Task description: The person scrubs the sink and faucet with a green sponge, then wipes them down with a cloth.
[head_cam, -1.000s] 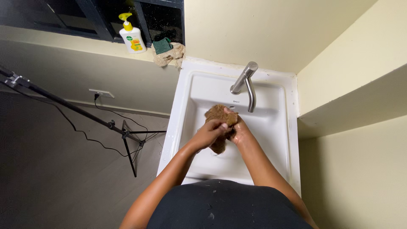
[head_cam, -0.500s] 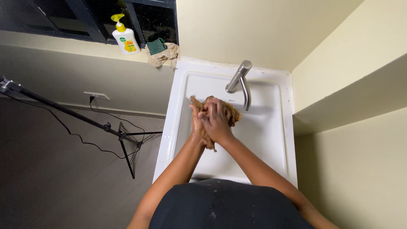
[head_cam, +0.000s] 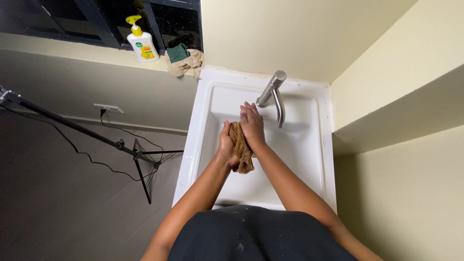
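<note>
Head view, left to right: a white pump bottle (head_cam: 140,44) at eleven o'clock on the ledge beside a green sponge (head_cam: 178,52). The left hand (head_cam: 225,143) cups a limp brown cloth (head_cam: 241,149) over the glossy white sink (head_cam: 208,104); the right hand (head_cam: 252,126) presses it, fingers flat and straight. Loosely pinched, the cloth could slip into the basin. A brushed steel tap (head_cam: 274,92) curves at one o'clock.
</note>
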